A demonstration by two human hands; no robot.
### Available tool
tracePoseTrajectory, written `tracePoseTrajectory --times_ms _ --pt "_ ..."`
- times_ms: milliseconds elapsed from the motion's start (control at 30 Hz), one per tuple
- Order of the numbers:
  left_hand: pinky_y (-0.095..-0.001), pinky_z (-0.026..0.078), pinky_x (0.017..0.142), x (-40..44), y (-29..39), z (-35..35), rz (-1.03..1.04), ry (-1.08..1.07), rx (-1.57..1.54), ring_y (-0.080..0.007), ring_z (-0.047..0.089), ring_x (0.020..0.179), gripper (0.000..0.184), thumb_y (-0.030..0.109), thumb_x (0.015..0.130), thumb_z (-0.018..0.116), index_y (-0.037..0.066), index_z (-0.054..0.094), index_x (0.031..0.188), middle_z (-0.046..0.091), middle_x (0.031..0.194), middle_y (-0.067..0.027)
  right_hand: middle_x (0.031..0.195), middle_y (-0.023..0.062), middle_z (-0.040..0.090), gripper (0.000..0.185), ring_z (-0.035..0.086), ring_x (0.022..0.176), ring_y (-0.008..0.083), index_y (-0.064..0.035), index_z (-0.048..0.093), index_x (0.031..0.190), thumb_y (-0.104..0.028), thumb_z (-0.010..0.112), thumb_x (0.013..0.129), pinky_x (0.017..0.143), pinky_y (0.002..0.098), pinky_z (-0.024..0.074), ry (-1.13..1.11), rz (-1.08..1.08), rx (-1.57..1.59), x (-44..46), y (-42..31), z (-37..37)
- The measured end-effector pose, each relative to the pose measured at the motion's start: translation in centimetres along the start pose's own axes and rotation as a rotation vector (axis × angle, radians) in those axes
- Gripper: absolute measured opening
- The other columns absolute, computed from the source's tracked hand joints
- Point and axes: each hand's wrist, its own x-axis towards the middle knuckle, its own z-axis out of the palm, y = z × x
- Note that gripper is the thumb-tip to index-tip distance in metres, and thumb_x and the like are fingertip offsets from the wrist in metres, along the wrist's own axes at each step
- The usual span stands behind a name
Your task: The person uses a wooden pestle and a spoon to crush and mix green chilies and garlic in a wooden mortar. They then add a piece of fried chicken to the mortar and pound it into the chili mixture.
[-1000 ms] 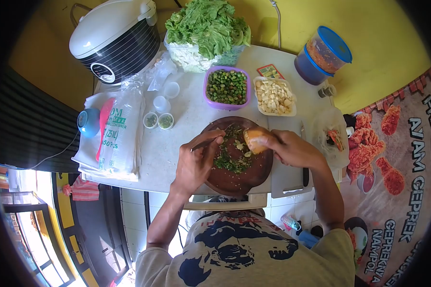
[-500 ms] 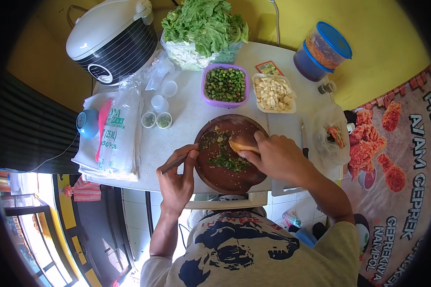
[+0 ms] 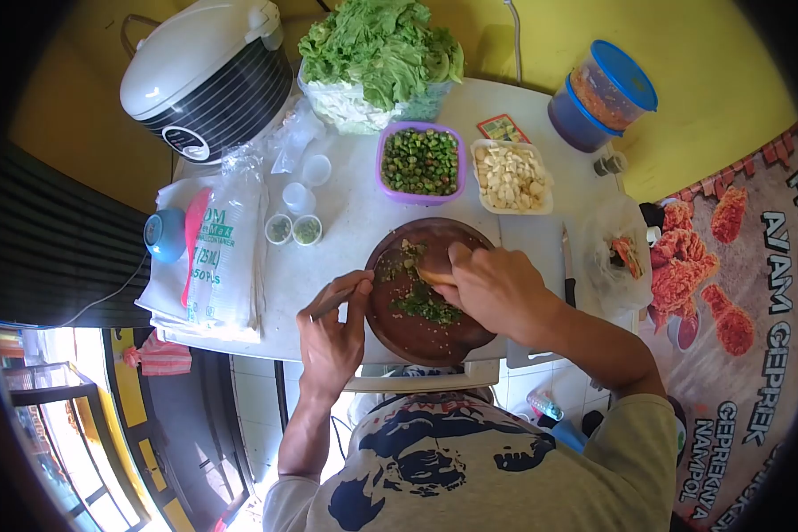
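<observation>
A round brown mortar (image 3: pixel 395 341) sits at the table's front edge, with crushed green chilies (image 3: pixel 426 307) and pale bits spread inside. My right hand (image 3: pixel 505 293) is closed around a wooden pestle (image 3: pixel 433 277), its head pressed down among the crushed bits. At the mortar's left rim, my left hand (image 3: pixel 331 341) pinches a slim grey metal utensil (image 3: pixel 330 306), spoon-like; its end is hidden by the fingers. Behind the mortar are a purple tub of cut green chilies (image 3: pixel 420 163) and a white tray of peeled garlic (image 3: pixel 511 176).
Lettuce fills a clear tub (image 3: pixel 372 111) at the back, beside a rice cooker (image 3: pixel 208 84). Small plastic cups (image 3: pixel 299 198) and plastic packs (image 3: pixel 213 266) lie left. On the right are a knife (image 3: pixel 568 266) on a cutting board (image 3: pixel 528 235), a plastic bag (image 3: pixel 616 262) and blue-lidded containers (image 3: pixel 603 93).
My right hand has moved slightly left with the pestle, which now tilts more upright and reaches deeper into the mortar. My left hand stays near the rim. The whole view has shifted slightly.
</observation>
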Motion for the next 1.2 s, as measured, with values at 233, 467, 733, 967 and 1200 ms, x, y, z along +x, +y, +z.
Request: tracePoseTrajectory --times_ms 233,467,733,967,1200 --pt "-0.0281 0.055 0.079 -1.1 0.3 0.7 -0.03 0.067 -0.113 -0.0148 0.07 0.086 0.02 0.01 0.102 0.063 -0.006 0.071 0.11 0.075 0.089 -0.0127 0.073 0.0224 0.068 0.061 0.07 0.07 0.0397 0.0066 0.06 0.111 -0.053 0.06 0.097 0.064 0.0441 0.0564 -0.07 0.022 0.106 0.2 2.8 -0.3" --pt "-0.0327 0.055 0.064 0.2 -0.8 2.2 0.033 0.169 -0.005 -0.0161 0.073 0.073 0.02 0.012 0.101 0.063 -0.002 0.072 0.112 0.075 0.084 -0.0169 0.067 0.0128 0.064 0.073 0.066 0.058 0.0233 0.0061 0.063 0.093 -0.065 0.048 0.1 0.057 0.039 0.0526 -0.152 0.295 0.732 -2.5 6.0 0.0" --pt "-0.029 0.054 0.066 -0.9 0.3 2.8 0.007 -0.062 -0.071 -0.0131 0.071 0.075 0.017 0.008 0.099 0.065 0.0 0.072 0.112 0.076 0.088 -0.0146 0.062 -0.0005 0.049 0.071 0.048 0.043 0.0074 0.0006 0.062 0.108 -0.068 0.046 0.1 0.034 0.0243 0.038 -0.315 0.377 0.945 -1.2 7.4 0.1" --pt "-0.0307 0.057 0.077 -2.0 0.0 0.5 0.004 0.165 -0.188 -0.0167 0.072 0.082 0.017 0.006 0.101 0.063 -0.006 0.071 0.11 0.076 0.09 -0.0144 0.071 0.018 0.066 0.069 0.067 0.054 0.0314 0.0051 0.062 0.106 -0.062 0.052 0.099 0.047 0.042 0.0527 -0.009 0.056 0.375 0.5 3.5 1.9" --pt "-0.0326 0.059 0.077 -2.0 -0.6 0.0 -0.089 0.154 -0.077 -0.0201 0.074 0.085 0.017 0.006 0.101 0.062 -0.006 0.072 0.107 0.076 0.091 -0.0168 0.065 0.0174 0.067 0.048 0.071 0.062 0.0342 0.0042 0.06 0.098 -0.044 0.065 0.095 0.055 0.0431 0.0561 0.191 -0.016 -0.083 -0.2 -1.7 1.5"
